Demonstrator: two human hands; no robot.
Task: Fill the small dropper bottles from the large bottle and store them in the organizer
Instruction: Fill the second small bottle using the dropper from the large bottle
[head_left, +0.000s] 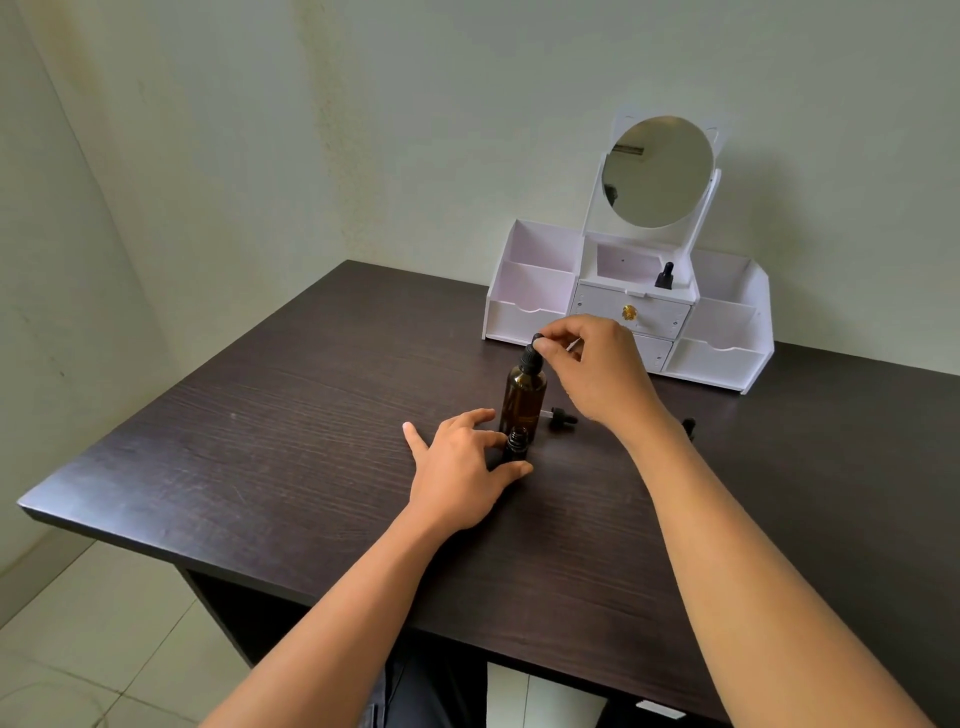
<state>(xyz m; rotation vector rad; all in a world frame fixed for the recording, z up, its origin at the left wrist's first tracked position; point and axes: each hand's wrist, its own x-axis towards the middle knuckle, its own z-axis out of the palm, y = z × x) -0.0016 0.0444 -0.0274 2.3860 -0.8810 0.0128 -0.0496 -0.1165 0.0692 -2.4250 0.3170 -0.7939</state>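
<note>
Nearest you, your left hand (460, 462) grips the open small dropper bottle (516, 444) between thumb and fingers. It stands upright on the table (260, 441), touching or just in front of the large bottle (522, 397); can't tell which. First risk: the small bottle is narrow with a tiny mouth, so if that grip slackens it tips, or the pipette misses the mouth and drips on the table. Behind it the large bottle stands with nothing steadying it. Your right hand (597, 371) pinches its dropper top (531, 356) from above, so a sideways pull or a sticking thread could topple it onto the small one. Lift straight, and don't squeeze the bulb in transit or you lose liquid. A loose dropper (560, 417) lies just right of the large bottle, below your right wrist, and a forearm sweep could roll it away. A dark piece (689, 425) sits half hidden behind that arm. Far back, the organizer (530, 312) holds one stored bottle (664, 275) in its top middle compartment, well apart and no hazard.
</note>
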